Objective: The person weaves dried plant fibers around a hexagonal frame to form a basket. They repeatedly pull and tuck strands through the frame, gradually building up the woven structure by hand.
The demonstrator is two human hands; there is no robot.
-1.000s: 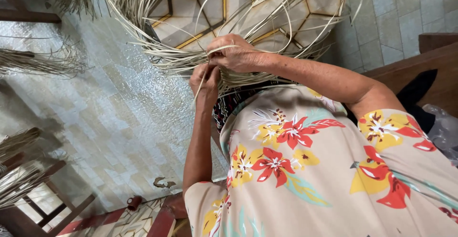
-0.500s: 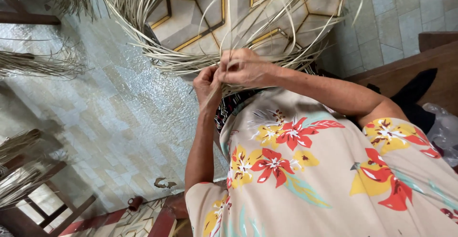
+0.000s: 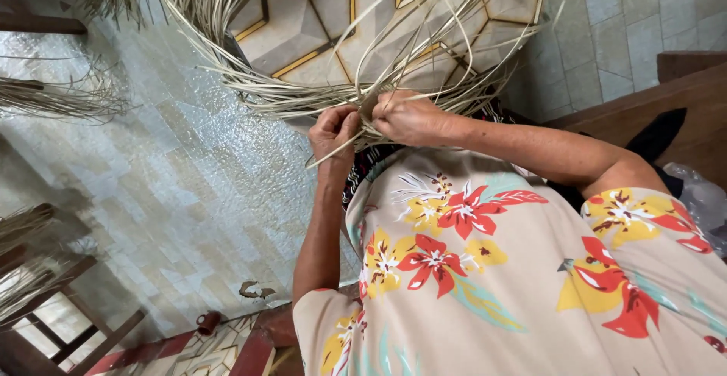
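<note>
The left hand (image 3: 333,130) and the right hand (image 3: 405,117) were close together, almost touching, at the lower edge of a big bundle of pale straw strips (image 3: 303,92). Both hands were closed on strips: the left fingers pinched 1 thin strip that pointed down to the left, and the right fingers pressed a few strips at the point where the bundle crossed. The bundle curved over a floor tile with gold lines (image 3: 310,12). Below the hands was a flowered shirt (image 3: 485,270). A wooden bench (image 3: 681,96) stood at the right, and a small brown cup (image 3: 208,321) lay on the floor, well apart.
</note>
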